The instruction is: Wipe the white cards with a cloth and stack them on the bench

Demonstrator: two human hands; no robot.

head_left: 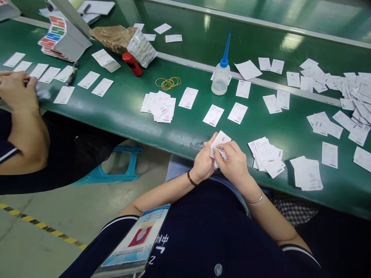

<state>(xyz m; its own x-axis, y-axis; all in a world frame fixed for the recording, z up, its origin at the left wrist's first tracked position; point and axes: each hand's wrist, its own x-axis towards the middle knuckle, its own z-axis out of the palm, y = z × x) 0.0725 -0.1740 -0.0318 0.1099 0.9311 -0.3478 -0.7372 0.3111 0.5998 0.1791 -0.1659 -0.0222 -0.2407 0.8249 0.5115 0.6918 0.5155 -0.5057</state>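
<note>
- ID badge on dark polo shirt, nearest cam
- L hand, beaded bracelet at wrist: thumb + fingers pinching white printed slip just over bench edge
- R hand, thin silver bangle: fingertips clamped on same slip, both hands close together
- Green workbench: loose slip pile just beside R hand, more slips scattered farther R
- Farther up: blue-tipped squeeze bottle, rubber bands, red plastic item
- Far L: co-worker's hands at bench edge, by row of slips
</note>
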